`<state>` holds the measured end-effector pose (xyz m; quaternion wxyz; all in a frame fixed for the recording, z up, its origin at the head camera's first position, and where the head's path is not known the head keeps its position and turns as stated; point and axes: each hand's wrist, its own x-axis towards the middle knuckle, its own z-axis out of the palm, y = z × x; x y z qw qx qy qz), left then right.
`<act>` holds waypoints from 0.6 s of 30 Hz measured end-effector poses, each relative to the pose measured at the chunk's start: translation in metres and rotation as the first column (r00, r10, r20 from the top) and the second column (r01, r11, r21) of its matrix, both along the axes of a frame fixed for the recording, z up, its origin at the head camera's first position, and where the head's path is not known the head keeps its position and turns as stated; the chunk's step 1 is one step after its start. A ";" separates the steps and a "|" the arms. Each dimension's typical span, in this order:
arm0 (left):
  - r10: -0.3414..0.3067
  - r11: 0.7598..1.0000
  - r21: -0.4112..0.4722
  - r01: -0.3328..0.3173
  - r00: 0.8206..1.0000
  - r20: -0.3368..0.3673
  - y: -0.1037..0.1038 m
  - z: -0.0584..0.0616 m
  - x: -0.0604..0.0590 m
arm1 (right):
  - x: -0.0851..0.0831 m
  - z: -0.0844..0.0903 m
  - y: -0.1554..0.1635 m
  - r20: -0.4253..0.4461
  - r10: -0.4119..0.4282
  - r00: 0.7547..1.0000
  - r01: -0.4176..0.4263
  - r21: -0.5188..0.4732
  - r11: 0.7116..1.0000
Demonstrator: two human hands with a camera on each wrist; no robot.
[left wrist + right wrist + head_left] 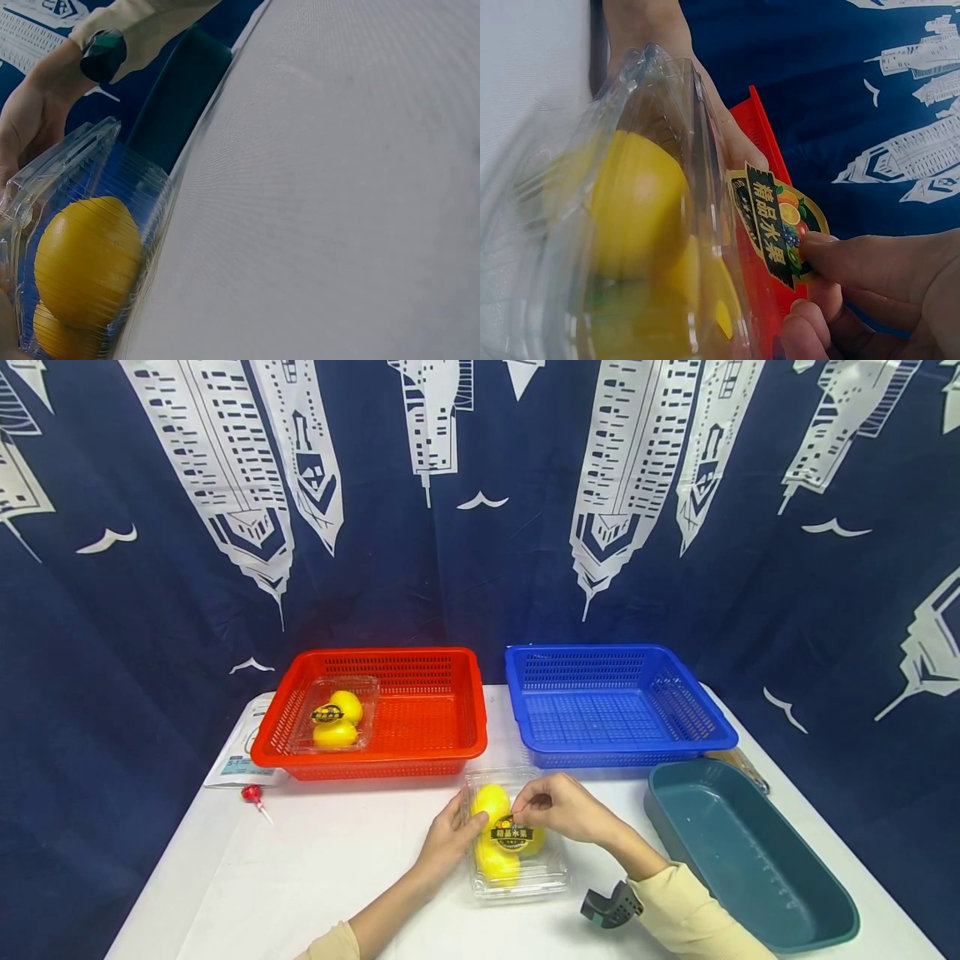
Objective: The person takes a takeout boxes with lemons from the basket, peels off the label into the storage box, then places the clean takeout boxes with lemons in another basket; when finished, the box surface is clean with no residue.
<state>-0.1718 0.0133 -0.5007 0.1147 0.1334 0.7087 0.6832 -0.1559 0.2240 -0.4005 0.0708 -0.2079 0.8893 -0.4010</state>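
Note:
A clear plastic clamshell box (pixel 553 875) of yellow lemons (pixel 497 864) lies at the front middle of the white table. My left hand (pixel 444 842) grips its left side, the thumb over the lid. Between thumb and forefinger, my right hand (pixel 566 810) pinches the edge of a black-and-gold fruit sticker (pixel 512 836). In the right wrist view the sticker (pixel 769 225) stands partly raised from the lid, its outer end at the fingertips. A large lemon (pixel 86 259) shows through the ribbed side in the left wrist view.
Behind stand a red basket (pixel 390 768) holding another labelled lemon box (pixel 367 693), and a blue basket (pixel 622 752). A dark green tub (pixel 750 860) is at right. A red lollipop (pixel 252 794) and a white packet (pixel 238 764) lie at left.

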 end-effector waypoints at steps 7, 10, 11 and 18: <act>-0.001 1.000 -0.001 0.001 1.000 0.005 0.000 -0.001 0.000 | 0.000 0.001 -0.001 0.011 0.002 1.000 -0.001 -0.008 1.000; 0.000 1.000 -0.003 0.000 1.000 0.004 0.000 -0.001 0.000 | 0.000 0.002 0.000 0.019 -0.007 1.000 0.008 -0.021 1.000; 0.000 1.000 -0.002 0.000 1.000 0.002 0.000 -0.001 0.000 | 0.000 0.003 0.001 0.022 -0.009 1.000 0.010 -0.026 1.000; 0.018 1.000 -0.015 -0.018 1.000 -0.020 0.000 -0.001 -0.001 | 0.000 0.009 0.006 0.009 -0.012 1.000 0.012 -0.012 1.000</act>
